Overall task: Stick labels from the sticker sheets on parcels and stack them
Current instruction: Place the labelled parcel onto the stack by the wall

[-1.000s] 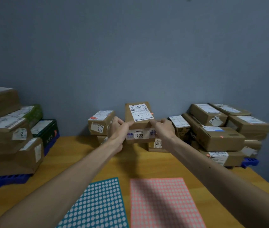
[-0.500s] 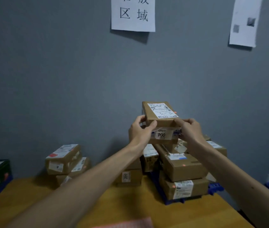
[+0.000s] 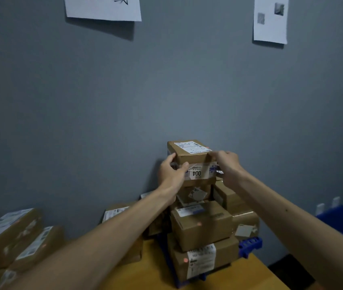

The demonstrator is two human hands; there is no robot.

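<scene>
Here, in the head view, the parcel (image 3: 190,156) is straight ahead at the far right of the desk (image 3: 235,278). It is held atop the stack of parcels (image 3: 201,226) that stands on a blue pallet (image 3: 250,244) against the grey wall. The left hand (image 3: 171,174) grips its near left corner and the right hand (image 3: 228,166) its near right corner, fingers curled round the edges, so the parcel sits between the two, neither hand nearer. Its long axis runs away from the person, towards the wall. Whether its underside already rests on the box beneath cannot be told; setting it down looks to call for a short drop only. On top lies a white shipping label (image 3: 191,147), its print too small to read; the near face carries a tag reading "004" (image 3: 196,173). Orange dot stickers (image 3: 198,224) mark two lower boxes. Above, a wall sheet (image 3: 103,7) shows part of a Chinese character, cut off.
</scene>
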